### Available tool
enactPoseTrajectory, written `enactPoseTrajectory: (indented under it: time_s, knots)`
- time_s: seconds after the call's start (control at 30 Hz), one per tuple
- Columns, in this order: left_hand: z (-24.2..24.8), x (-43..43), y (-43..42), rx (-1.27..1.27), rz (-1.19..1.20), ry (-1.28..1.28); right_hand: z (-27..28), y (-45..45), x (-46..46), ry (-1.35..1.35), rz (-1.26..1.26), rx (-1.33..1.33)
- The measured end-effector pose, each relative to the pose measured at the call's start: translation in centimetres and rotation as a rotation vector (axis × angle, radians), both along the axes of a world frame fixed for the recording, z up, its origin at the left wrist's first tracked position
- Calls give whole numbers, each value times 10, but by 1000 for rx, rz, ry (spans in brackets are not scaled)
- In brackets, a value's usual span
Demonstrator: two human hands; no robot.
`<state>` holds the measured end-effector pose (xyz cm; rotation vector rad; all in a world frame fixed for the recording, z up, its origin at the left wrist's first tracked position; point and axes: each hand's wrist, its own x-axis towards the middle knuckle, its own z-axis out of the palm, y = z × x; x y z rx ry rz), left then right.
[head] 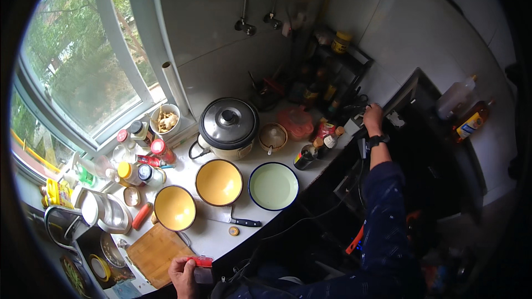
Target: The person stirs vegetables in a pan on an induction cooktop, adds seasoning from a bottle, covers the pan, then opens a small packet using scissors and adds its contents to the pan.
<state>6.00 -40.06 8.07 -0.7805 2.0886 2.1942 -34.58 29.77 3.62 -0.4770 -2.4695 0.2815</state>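
Observation:
My left hand (183, 276) pinches a small clear plastic container with a red top (201, 262) at the counter's front edge. Beside it lies a wooden cutting board (158, 253). My right arm stretches far out, and my right hand (373, 118) is at dark handles, perhaps scissors (360, 99), by a white holder (354, 124). Whether its fingers grip them is unclear. Between my hands stand two yellow bowls (174, 207) and a pale green enamel basin (273, 186). A kitchen knife (245, 222) lies partly behind a bowl.
Behind the bowls stands a lidded electric cooker (228, 126). Sauce bottles (306, 155) line the right counter edge. Jars (151, 174), a carrot (142, 216) and a white pitcher (102, 211) are to the left. A cord (307, 219) hangs below the counter edge.

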Motion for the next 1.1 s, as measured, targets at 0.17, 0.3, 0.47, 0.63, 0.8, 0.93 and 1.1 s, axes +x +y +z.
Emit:
enactPoseTrajectory:
  time_s: [0.17, 0.3, 0.47, 0.63, 0.8, 0.93, 1.1]
  knots:
    - [-22, 33, -62, 23, 23, 67, 111, -83, 113, -48, 81, 471]
    - [-35, 100, -137, 177, -127, 200, 169, -259, 252, -11, 407, -732]
    - [-28, 193, -227, 294, -54, 303, 105, -513, 399, -382, 555, -675]
    - [-20, 243, -277, 393, 114, 266, 52, -686, 453, -573, 963, -1030]
    - [-13, 266, -301, 405, 231, 371, 56, -764, 499, -830, 1249, -1222]
    - [3, 274, -301, 606, 389, 524, 69, -779, 504, -852, 1564, -895]
    - [11, 281, -301, 401, 422, 549, 86, -792, 509, -1128, 1619, -1042]
